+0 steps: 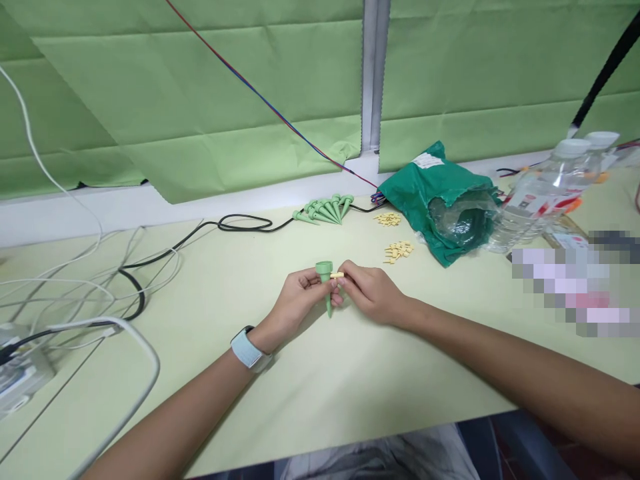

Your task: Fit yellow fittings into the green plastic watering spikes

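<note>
Hands meet above the table (280, 407): the left hand (295, 300) firmly grips a green plastic watering spike (326, 287), head up, while the right hand (371, 292) pinches a small yellow plastic piece (337, 275) at its neck — steady, fingertip control. Farther off lie more green spikes (325, 209) and yellow pieces (399, 251).

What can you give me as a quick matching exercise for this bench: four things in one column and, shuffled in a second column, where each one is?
Things:
1. Green plastic spike
2. Small yellow plastic piece
3. Cluster of green spikes
4. Crumpled green plastic bag

Places:
A. Lying at the back of the desk, beside the black cable
B. Pinched in the right hand
C. Slumped beside the clear plastic bottles
D. Held tip-down in the left hand

Pairs: 1-D, 2-B, 3-A, 4-C
</note>
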A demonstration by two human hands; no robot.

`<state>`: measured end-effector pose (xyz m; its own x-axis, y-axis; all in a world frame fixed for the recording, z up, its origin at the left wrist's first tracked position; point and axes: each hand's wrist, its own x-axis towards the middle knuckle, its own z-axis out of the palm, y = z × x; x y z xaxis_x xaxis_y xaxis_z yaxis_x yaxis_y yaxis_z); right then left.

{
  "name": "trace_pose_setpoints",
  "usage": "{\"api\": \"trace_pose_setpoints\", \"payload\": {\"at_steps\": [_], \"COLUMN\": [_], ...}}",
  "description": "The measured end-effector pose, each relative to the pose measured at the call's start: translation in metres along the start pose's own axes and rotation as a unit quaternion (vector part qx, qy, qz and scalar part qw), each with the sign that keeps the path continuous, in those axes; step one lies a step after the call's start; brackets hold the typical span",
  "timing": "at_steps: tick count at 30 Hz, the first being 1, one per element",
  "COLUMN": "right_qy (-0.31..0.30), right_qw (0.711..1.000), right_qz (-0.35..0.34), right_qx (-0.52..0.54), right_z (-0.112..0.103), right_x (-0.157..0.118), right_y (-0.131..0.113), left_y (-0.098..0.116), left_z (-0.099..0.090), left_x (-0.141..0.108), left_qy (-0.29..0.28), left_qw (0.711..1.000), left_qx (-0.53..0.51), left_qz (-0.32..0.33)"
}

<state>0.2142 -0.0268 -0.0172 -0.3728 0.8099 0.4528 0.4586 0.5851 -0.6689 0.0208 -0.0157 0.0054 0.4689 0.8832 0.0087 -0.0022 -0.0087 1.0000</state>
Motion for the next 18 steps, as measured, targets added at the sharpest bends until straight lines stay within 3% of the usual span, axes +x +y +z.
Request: {"api": "trace_pose_setpoints", "payload": {"at_steps": [7,13,18], "right_qy": [-0.014,0.022,-0.015], "right_qw": [0.993,0.999,0.995], "right_qz": [0.052,0.003,0.019], "right_qx": [0.103,-0.047,0.096], "right_z": [0.0009,0.0023,0.0002], "right_x": [0.0029,-0.0006,0.0007], "right_y": [0.0017,-0.0055,-0.0041], "left_y": [0.0028,-0.0015,-0.0001], "left_z": [0.0030,0.0002,0.0007], "left_x": [-0.0013,0.0013,-0.0009], "left_qy": [0.035,-0.005,-0.001], "left_qw": [0.997,1.000,1.000], "left_qx": [0.062,0.003,0.002], "left_qz": [0.011,0.007,0.007]}}
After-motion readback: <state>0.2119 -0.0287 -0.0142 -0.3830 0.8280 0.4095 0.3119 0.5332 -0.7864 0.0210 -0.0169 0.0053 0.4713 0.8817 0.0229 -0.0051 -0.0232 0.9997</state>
